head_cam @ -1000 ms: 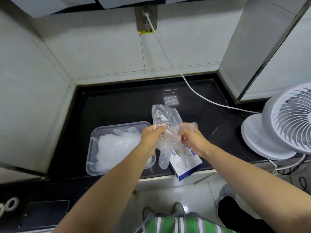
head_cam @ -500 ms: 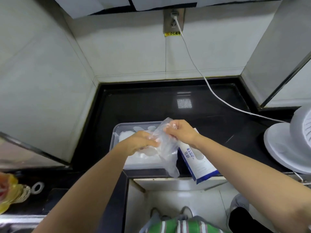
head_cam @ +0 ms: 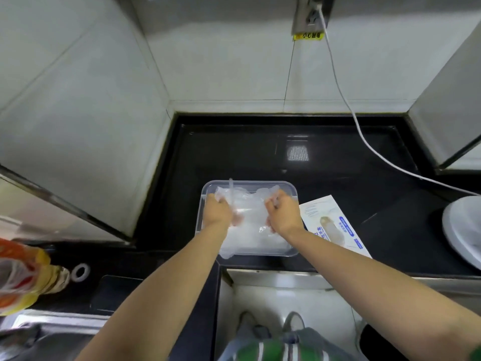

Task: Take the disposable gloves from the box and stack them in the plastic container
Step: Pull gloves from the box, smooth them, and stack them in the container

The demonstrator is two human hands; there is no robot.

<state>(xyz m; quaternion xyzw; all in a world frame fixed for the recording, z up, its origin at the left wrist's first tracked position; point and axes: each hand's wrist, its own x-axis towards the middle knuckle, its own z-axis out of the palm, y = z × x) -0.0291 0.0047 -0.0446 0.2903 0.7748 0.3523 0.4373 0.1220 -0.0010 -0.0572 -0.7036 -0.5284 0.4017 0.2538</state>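
**Glove over the container, film spilling at the near rim**

The container (head_cam: 250, 182) sits right at the front edge of the counter (head_cam: 234, 152), toward its left end. At the container's near-left corner a flap of film hangs out over the rim. I cannot tell whether it belongs to the glove (head_cam: 243, 204) I am laying down or to the pile (head_cam: 260, 238) under it. If I let go as things are, that flap may drag more film out and over the counter's edge to the floor.

My left hand (head_cam: 217, 212) and right hand (head_cam: 283, 214) are both inside the container. Each has its fingers curled down and pinches one side of the glove, which is spread between them on top of the pile. The film is thin and clingy. The likeliest slip is that it sticks to my fingers as I lift them, and the glove rises with them or bunches up instead of lying flat. Pressing hard near the front wall could also tip or slide the light container off the edge.

The box (head_cam: 335, 225) lies flat just right of the container, also by the front edge, under my right forearm. A careless reach back could knock it off.

Further right stands a fan (head_cam: 463, 230), its cable (head_cam: 364, 136) crossing the back-right corner. Any draught from it would lift loose gloves.
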